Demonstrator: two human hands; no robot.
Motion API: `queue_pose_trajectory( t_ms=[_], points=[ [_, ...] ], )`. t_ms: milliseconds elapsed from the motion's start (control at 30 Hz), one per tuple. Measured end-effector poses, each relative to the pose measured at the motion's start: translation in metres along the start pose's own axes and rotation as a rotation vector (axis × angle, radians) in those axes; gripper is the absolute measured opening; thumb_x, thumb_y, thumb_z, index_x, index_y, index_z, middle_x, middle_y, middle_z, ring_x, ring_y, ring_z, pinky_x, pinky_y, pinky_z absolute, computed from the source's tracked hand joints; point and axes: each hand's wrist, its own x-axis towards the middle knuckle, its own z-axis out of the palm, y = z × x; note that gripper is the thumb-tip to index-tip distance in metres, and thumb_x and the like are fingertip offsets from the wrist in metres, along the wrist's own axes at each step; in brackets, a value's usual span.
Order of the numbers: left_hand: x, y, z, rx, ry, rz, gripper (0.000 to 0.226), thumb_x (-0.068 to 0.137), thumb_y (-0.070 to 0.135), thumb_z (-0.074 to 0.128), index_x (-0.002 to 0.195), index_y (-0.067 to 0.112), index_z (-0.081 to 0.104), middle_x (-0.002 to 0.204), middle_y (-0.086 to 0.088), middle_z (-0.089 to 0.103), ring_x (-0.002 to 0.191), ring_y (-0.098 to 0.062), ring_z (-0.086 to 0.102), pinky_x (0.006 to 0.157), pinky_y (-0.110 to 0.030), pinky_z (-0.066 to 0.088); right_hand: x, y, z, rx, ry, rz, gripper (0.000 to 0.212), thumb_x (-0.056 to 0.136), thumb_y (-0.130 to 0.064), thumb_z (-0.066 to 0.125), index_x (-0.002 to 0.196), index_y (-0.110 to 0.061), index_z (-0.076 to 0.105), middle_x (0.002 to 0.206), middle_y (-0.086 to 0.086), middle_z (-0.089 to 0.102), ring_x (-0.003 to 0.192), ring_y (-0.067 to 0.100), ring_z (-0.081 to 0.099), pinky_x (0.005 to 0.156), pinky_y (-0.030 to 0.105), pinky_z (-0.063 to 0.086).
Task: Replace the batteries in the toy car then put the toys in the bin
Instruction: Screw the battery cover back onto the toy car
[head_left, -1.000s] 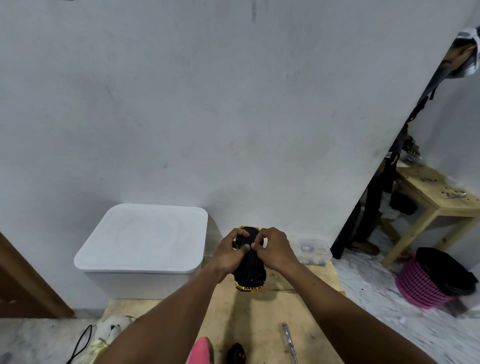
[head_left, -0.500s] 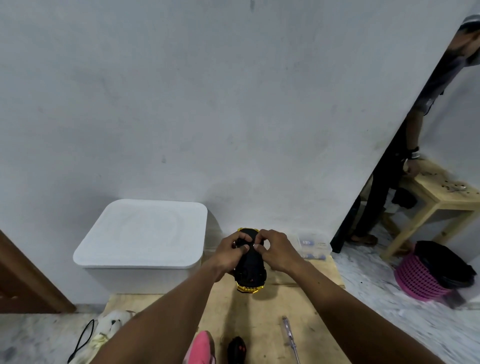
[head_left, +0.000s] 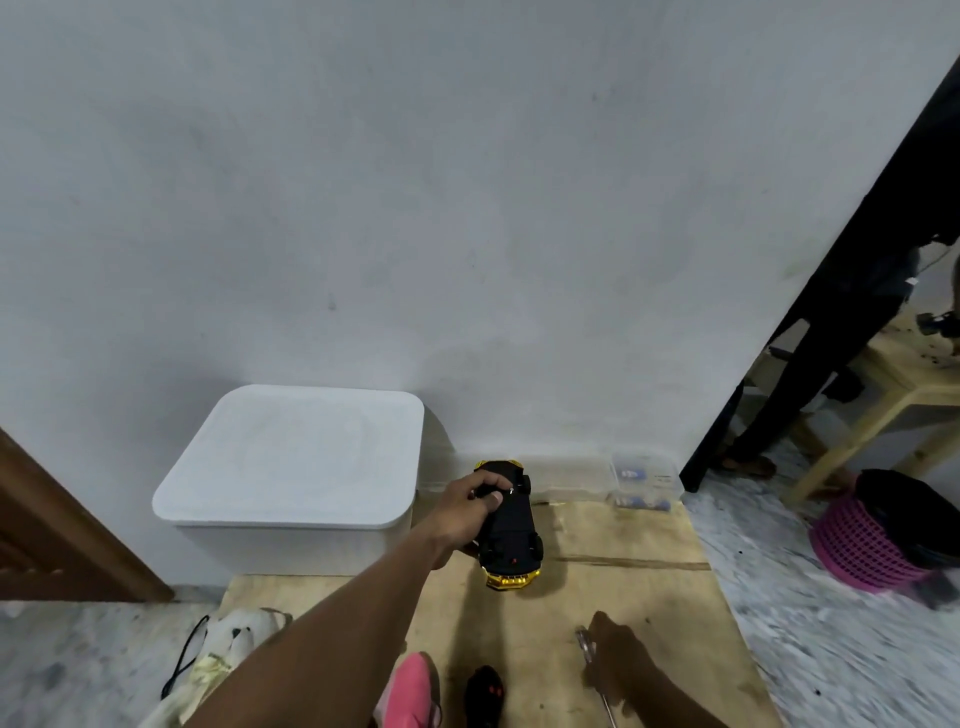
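Black-and-gold toy car (head_left: 508, 530) upside down, white lidded bin (head_left: 291, 467) beside

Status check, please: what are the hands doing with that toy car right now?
Left hand grips toy car, underside up. Right hand down on screwdriver. White bin lid closed.

Pale wall (head_left: 467, 208), marble floor (head_left: 831, 649), wooden table (head_left: 904, 384)

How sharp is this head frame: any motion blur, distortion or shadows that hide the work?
Head view: the toy car in the left hand reads fairly sharp; the floor and pink basket at right are smeared by motion blur. Wide-angle distortion tilts the dark door edge. Soft, even light; faint arm shadows fall on the wooden board. The right hand on the screwdriver is dim, slightly soft.
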Motion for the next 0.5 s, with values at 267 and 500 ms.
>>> queue_pose_trajectory(
  t_ms=[267, 500],
  points=[
    [0.002, 0.002, -0.001, 0.006, -0.034, -0.025, 0.022, 0.102, 0.019, 0.048, 0.108, 0.03, 0.067, 0.109, -0.006, 0.065, 0.079, -0.021, 0.065, 0.052, -0.029, 0.054, 0.0, -0.02, -0.044, 0.378, 0.293, -0.221, 0.028, 0.084, -0.006, 0.067, 0.105, -0.019, 0.053, 0.094, 0.005, 0.065, 0.076, 0.018, 0.065, 0.062, 0.027, 0.056],
    [-0.001, 0.028, 0.001, -0.017, -0.038, -0.003, 0.024, 0.102, 0.019, 0.049, 0.103, 0.032, 0.069, 0.111, -0.007, 0.067, 0.083, -0.021, 0.067, 0.05, -0.03, 0.054, -0.043, -0.11, -0.178, 1.148, 0.505, -0.602, 0.054, 0.09, 0.001, 0.064, 0.132, -0.028, 0.046, 0.095, 0.017, 0.066, 0.077, 0.029, 0.072, 0.064, 0.043, 0.061]
  ],
)
